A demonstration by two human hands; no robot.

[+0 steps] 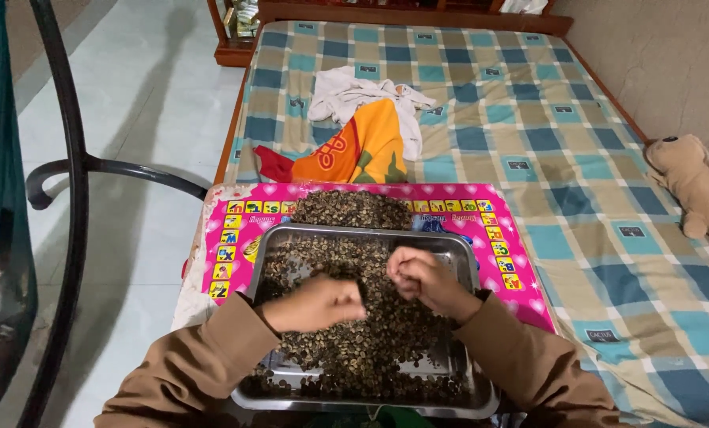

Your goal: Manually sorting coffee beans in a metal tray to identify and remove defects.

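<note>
Head view, tray: a shallow metal tray (465, 261) is set squarely in front of the person, on a pink child's table (513, 269) printed with picture squares; it is judged to be placed close so both hands can work over it without reaching.

Head view, contents: the tray is covered by a layer of small dark brown seeds or beans (370, 349); their exact kind cannot be told. Bare metal is seen along the left and right walls.

Head view, second heap: a separate pile of the same dark pieces (350, 208) is heaped on the table just behind the tray, touching its far rim; it appears to be kept apart from the tray's load.

Head view, left hand (316, 303): it is held just above the seeds, the fingers curled in close to the palm with the tips pressed together. Whether a piece is pinched there cannot be told.

Head view, right hand (422, 277): it is held near the left hand, fingers bunched tightly toward the thumb as in a fine pinch; anything held is too small to be seen.

Head view, sleeves: both forearms are covered by brown sleeves (204, 357).

Head view, surroundings: a bed with a checked cover (529, 127) is seen behind the table, with crumpled orange and white cloth (370, 127) on it and a tan plush toy (695, 186) at the wall. A dark metal chair frame (73, 174) stands at the left.
</note>
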